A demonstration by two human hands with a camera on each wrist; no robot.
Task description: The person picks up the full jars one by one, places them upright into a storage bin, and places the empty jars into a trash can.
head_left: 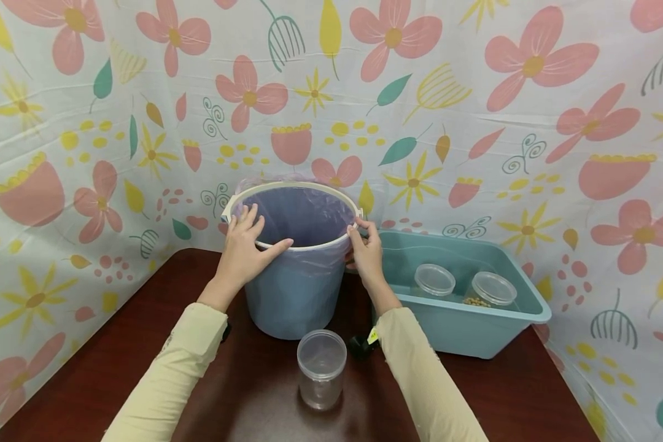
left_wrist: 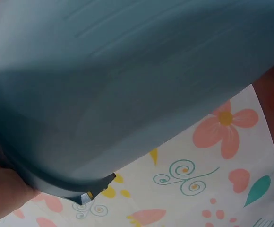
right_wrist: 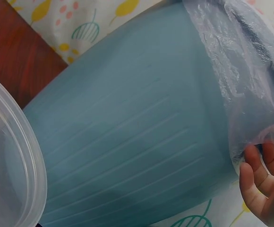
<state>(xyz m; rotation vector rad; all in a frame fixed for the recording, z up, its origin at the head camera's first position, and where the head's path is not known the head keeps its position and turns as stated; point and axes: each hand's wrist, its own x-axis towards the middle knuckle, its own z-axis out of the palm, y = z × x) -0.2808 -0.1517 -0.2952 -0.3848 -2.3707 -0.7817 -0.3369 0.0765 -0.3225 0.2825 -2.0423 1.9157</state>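
Observation:
A blue trash can stands on the table with a white rim ring around its mouth. A thin, translucent purple trash bag lines it and hangs over the outside at the front right. My left hand rests across the left front of the rim, fingers spread and fairly straight, thumb along the front edge. At the right side of the rim, my right hand pinches the bag's edge; in the right wrist view its curled fingers meet the plastic. The left wrist view shows mostly the can's side.
In front of the can stands a clear lidded jar. To the right, a teal tub holds two clear jars, one and another with small tan pieces. A black object lies near the right sleeve. Floral fabric hangs behind.

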